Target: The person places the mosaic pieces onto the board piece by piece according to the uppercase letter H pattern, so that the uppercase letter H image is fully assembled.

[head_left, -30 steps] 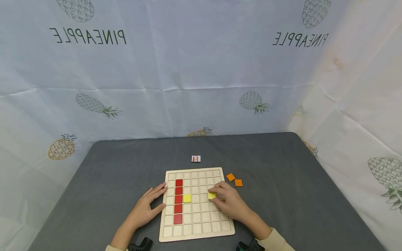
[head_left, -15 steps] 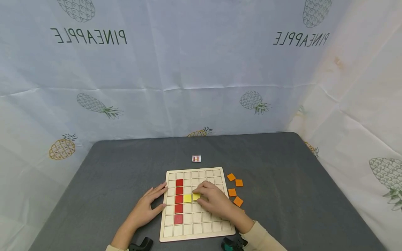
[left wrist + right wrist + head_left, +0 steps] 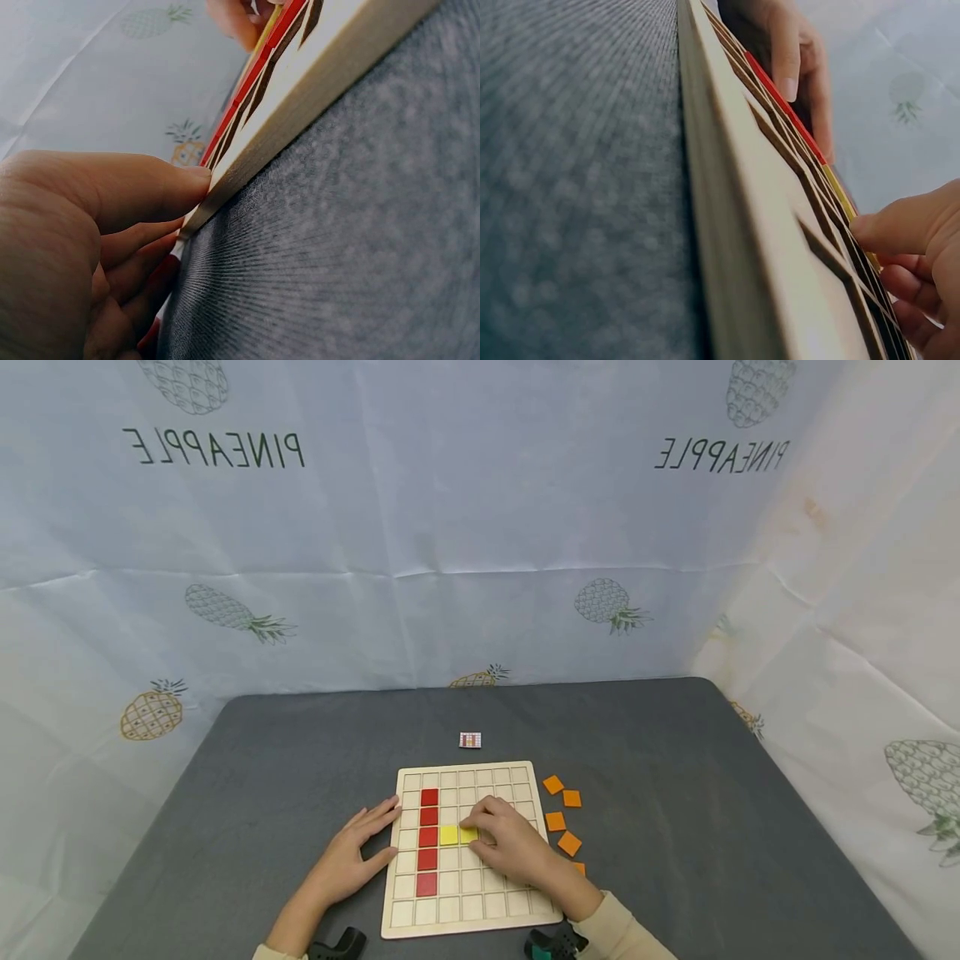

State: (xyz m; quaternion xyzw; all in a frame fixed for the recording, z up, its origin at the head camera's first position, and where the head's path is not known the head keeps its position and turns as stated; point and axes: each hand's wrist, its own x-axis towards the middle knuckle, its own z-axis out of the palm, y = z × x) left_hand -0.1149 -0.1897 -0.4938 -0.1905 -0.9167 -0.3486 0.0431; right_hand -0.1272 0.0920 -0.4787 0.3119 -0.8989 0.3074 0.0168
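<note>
Board (image 3: 495, 906) lies flat before you, its left edge touched by your left hand (image 3: 348, 862), fingers straight and gripping nothing; let that light contact steady it without pushing it askew. Your right hand (image 3: 513, 846) pinches the second yellow tile (image 3: 468, 835) between thumb and fingertip, in the cell just right of the first yellow tile (image 3: 447, 835), which adjoins the middle of five red tiles (image 3: 427, 837). Whether it sits fully in its cell I cannot tell, so square it to the cell lines, press evenly and lift away without dragging its neighbour. A second ago that tile was over toward the board's right side; half a second ago it had reached this spot. With your forearm (image 3: 568, 889) shifted left, five orange tiles (image 3: 555, 822) show beside the board's right edge, where only two did a second ago. Beyond, the small card (image 3: 470, 740) stays where it was.
</note>
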